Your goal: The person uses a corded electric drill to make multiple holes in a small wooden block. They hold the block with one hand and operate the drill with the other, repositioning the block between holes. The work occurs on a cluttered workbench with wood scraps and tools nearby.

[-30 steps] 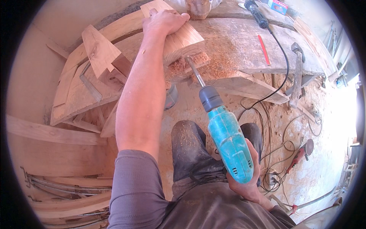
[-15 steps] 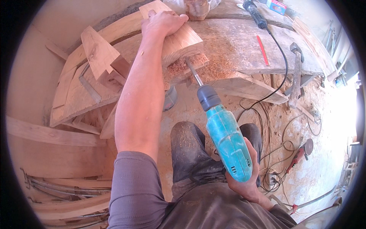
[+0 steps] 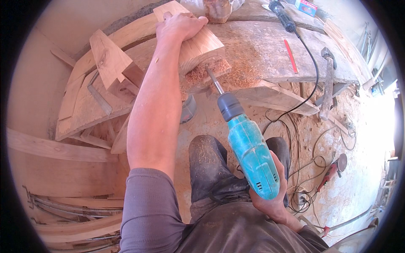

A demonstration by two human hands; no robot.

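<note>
A thick wooden board (image 3: 202, 44) lies on the workbench (image 3: 253, 46), one end toward me. My left hand (image 3: 181, 25) grips it from above, fingers bent over its far part. My right hand (image 3: 274, 196) is wrapped round the handle of a teal power drill (image 3: 253, 156), mostly hidden behind the drill's body. From the dark chuck a metal drill bit (image 3: 216, 81) points up and left into the board's near end. Wood shavings (image 3: 211, 69) cover the bit's tip, so how deep it sits cannot be seen.
On the bench's right lie a red pencil (image 3: 290, 55), a corded tool (image 3: 282, 16) and a hammer (image 3: 328, 82). A notched wooden block (image 3: 110, 59) stands at the left. An angle grinder (image 3: 333, 170) and loose cables (image 3: 297, 185) lie on the floor at right.
The drill has shifted very slightly, its chuck a touch up and left. My left hand and the board stay put.
</note>
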